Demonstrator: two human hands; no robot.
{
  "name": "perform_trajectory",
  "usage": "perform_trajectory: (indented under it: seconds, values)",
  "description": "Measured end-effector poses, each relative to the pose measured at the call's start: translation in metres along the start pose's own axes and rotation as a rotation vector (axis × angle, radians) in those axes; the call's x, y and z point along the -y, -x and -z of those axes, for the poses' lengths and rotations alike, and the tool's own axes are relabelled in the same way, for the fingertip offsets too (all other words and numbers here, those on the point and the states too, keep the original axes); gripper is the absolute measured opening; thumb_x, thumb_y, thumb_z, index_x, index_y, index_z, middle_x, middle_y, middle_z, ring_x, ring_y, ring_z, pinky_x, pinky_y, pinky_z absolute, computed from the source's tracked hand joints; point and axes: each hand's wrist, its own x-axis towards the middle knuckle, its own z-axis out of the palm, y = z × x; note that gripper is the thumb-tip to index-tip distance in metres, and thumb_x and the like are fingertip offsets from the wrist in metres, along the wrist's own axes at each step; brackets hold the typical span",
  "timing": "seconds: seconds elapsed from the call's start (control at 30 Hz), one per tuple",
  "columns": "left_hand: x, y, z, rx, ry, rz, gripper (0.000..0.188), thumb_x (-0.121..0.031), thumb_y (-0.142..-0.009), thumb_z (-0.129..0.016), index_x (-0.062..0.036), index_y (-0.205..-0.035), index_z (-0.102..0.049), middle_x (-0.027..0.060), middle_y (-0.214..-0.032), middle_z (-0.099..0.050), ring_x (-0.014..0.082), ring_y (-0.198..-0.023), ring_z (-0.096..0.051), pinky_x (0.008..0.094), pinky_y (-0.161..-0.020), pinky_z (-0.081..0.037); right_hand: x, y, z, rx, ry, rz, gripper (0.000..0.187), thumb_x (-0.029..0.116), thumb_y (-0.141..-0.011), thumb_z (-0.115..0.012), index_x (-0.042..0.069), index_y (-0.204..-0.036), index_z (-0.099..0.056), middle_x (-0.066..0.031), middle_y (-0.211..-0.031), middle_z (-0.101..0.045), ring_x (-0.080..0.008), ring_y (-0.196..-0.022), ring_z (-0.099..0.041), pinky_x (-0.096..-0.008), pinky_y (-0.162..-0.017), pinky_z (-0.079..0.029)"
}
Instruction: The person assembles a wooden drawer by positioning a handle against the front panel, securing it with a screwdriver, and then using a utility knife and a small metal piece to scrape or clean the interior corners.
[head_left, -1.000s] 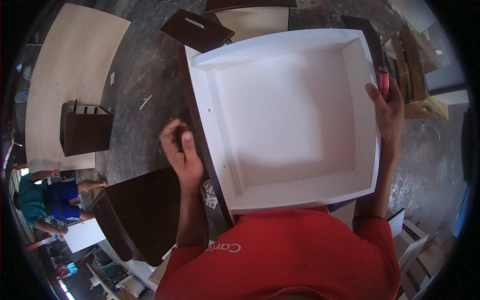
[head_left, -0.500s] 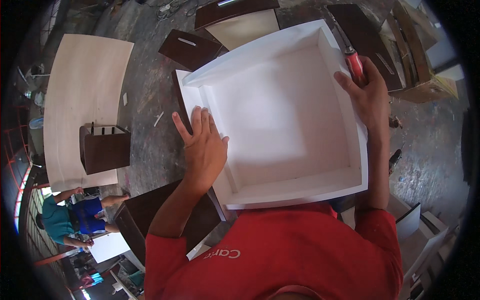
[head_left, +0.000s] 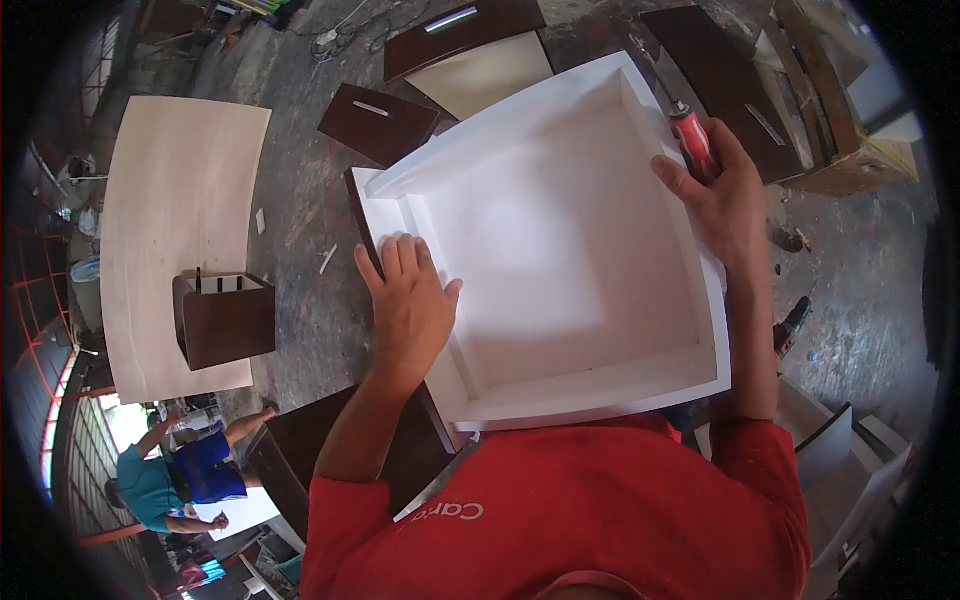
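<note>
Because the white drawer (head_left: 580, 270) lies close before the red shirt (head_left: 570, 500), I judge it steadied: the left hand (head_left: 408, 315) rests flat, gripping nothing, on the front panel (head_left: 382, 215); the right hand (head_left: 730, 205) clasps a red-handled screwdriver (head_left: 694, 148), apparently bracing the side wall (head_left: 703, 320).

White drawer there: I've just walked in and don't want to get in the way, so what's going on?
A person in a red shirt has a white drawer in front of them. Their left hand lies flat on its left side; their right hand steadies the right side while holding a red-handled screwdriver. A co-worker in teal is off to the left.
</note>
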Motion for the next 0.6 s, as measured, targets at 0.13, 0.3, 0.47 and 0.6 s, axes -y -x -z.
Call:
perform_trajectory:
  seconds: [0.13,0.3,0.47,0.6]
  values:
    - [-0.002,0.006,0.0,0.012,0.023,0.0,0.071,-0.042,-0.093,-0.076,0.0077,-0.141,-0.059,0.0197,-0.142,-0.05,0.0359,-0.141,-0.038,0.0663,-0.123,-0.016,-0.001,-0.002,0.0,0.014,0.043,-0.008,0.056,0.031,-0.082,-0.091,0.002,-0.125,-0.068,-0.016,-0.105,-0.075,-0.0232,-0.09,-0.073,-0.0382,-0.086,-0.056]
    - [0.009,-0.005,-0.007,-0.03,-0.008,0.022,0.072,-0.043,-0.093,-0.077,0.0071,-0.142,-0.06,0.0197,-0.143,-0.048,0.0362,-0.142,-0.037,0.0668,-0.123,-0.016,0.001,0.001,-0.008,-0.02,0.017,0.006,0.054,0.03,-0.084,-0.089,0.003,-0.125,-0.069,-0.0161,-0.104,-0.075,-0.023,-0.09,-0.073,-0.0391,-0.086,-0.057]
    - [0.016,-0.024,-0.014,-0.026,-0.023,0.067,0.071,-0.043,-0.094,-0.075,0.0072,-0.142,-0.06,0.0192,-0.147,-0.048,0.0349,-0.144,-0.036,0.0647,-0.123,-0.018,0.003,0.001,-0.005,0.026,0.053,0.009,0.057,0.03,-0.083,-0.09,0.001,-0.127,-0.068,-0.0171,-0.106,-0.076,-0.0246,-0.094,-0.074,-0.0402,-0.089,-0.057]
    - [0.016,-0.043,-0.009,0.027,-0.086,0.092,0.071,-0.046,-0.097,-0.071,0.0068,-0.143,-0.06,0.0217,-0.152,-0.049,0.0361,-0.148,-0.035,0.062,-0.126,-0.017,-0.019,-0.008,-0.006,0.011,-0.02,0.049,0.062,0.036,-0.081,-0.09,0.004,-0.129,-0.068,-0.0184,-0.109,-0.077,-0.03,-0.098,-0.075,-0.0437,-0.09,-0.058]
